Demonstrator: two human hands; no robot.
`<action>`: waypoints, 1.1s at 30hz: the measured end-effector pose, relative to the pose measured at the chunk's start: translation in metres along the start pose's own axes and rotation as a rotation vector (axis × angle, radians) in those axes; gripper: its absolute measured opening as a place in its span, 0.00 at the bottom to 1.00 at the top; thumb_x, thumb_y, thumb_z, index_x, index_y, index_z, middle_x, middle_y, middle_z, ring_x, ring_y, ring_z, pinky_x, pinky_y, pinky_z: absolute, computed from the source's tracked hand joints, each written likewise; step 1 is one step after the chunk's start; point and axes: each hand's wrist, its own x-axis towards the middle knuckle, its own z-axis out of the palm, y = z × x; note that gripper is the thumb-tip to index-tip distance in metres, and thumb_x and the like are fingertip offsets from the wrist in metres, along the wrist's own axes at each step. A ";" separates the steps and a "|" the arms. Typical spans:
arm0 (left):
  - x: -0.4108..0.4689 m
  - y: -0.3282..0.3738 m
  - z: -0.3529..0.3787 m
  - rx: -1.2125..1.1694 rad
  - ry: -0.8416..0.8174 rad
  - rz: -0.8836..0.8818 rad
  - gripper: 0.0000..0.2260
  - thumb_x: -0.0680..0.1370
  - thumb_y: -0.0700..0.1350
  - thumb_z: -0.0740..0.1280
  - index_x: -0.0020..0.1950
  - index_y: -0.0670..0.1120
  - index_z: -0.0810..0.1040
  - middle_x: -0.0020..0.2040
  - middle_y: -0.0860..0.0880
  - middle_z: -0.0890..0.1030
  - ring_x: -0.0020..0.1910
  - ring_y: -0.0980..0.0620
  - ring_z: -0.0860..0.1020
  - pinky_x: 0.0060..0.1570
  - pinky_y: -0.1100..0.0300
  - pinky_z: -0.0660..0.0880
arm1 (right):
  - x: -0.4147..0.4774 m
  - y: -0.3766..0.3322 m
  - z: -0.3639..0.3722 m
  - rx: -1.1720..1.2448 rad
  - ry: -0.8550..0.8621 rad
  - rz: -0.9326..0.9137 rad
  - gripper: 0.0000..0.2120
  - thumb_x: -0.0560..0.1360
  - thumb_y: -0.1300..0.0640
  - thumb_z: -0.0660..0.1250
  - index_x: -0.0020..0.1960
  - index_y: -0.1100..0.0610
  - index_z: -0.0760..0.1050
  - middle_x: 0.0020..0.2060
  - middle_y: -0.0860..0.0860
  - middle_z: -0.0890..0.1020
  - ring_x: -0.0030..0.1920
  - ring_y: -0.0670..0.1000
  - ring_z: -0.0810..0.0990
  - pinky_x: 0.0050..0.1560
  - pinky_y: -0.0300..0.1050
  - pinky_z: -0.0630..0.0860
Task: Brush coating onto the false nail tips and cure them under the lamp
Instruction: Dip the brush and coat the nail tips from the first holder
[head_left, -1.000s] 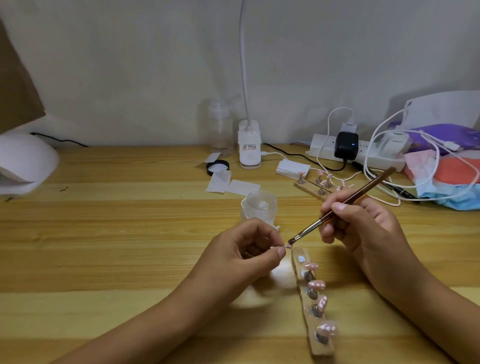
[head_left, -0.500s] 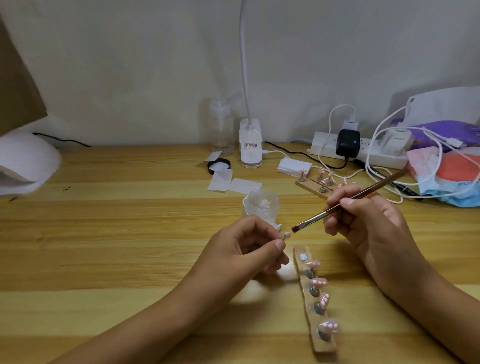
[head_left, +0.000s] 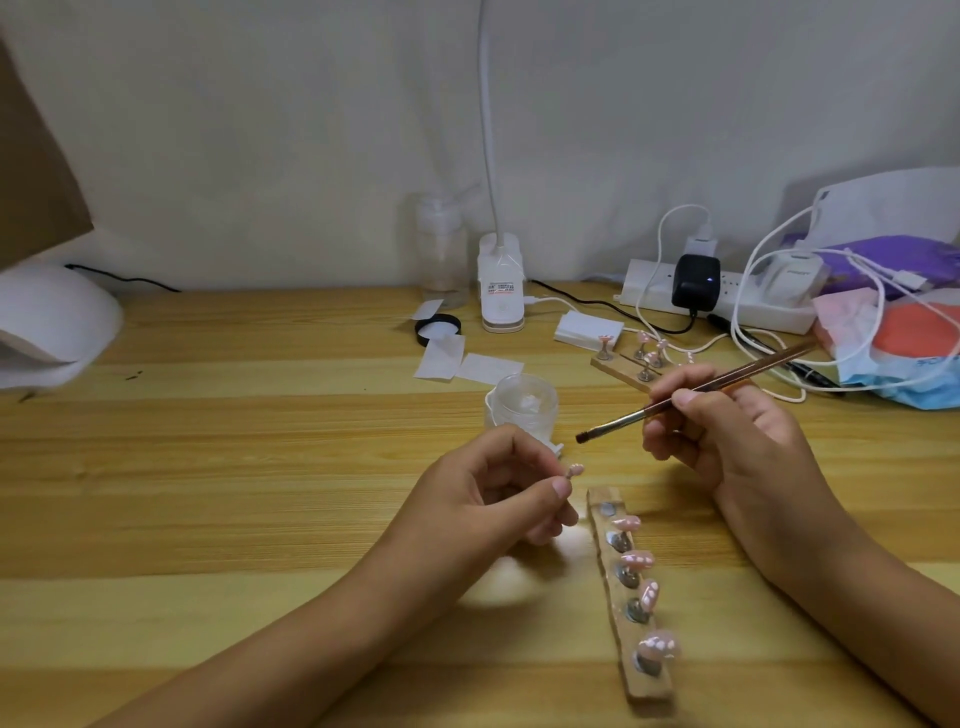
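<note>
On the striped wooden tabletop (head_left: 234, 467), the left hand (head_left: 488, 499) pinches a pink nail tip (head_left: 575, 471) by its stem; the right hand (head_left: 727, 436) grips a brush (head_left: 623, 420), its bristles just beyond the tip and apart from it. The label (head_left: 500, 287) on the desk-lamp base (head_left: 501, 317) is illegible. A grey wall (head_left: 260, 130) stands behind.

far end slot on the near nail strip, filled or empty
Empty: its metal disc is bare; the other four on the strip hold pink tips.
</note>
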 end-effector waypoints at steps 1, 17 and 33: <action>0.000 0.000 0.000 -0.006 -0.004 0.004 0.05 0.75 0.41 0.70 0.42 0.51 0.81 0.39 0.47 0.85 0.36 0.56 0.81 0.38 0.66 0.75 | 0.001 -0.001 -0.001 0.022 -0.007 0.010 0.07 0.73 0.58 0.66 0.41 0.49 0.81 0.34 0.50 0.81 0.37 0.47 0.81 0.41 0.38 0.80; 0.002 -0.001 0.001 0.071 -0.002 0.003 0.03 0.72 0.46 0.69 0.42 0.50 0.83 0.33 0.52 0.81 0.34 0.57 0.76 0.36 0.68 0.72 | 0.002 0.003 -0.004 0.038 -0.166 0.052 0.08 0.71 0.59 0.64 0.39 0.49 0.80 0.33 0.49 0.78 0.34 0.45 0.78 0.36 0.38 0.77; 0.002 -0.002 0.001 0.115 0.010 0.020 0.04 0.72 0.46 0.68 0.39 0.51 0.83 0.30 0.56 0.77 0.30 0.61 0.74 0.33 0.71 0.69 | -0.002 -0.001 0.001 0.003 -0.170 0.042 0.07 0.70 0.60 0.67 0.38 0.50 0.80 0.34 0.51 0.79 0.34 0.47 0.79 0.36 0.39 0.78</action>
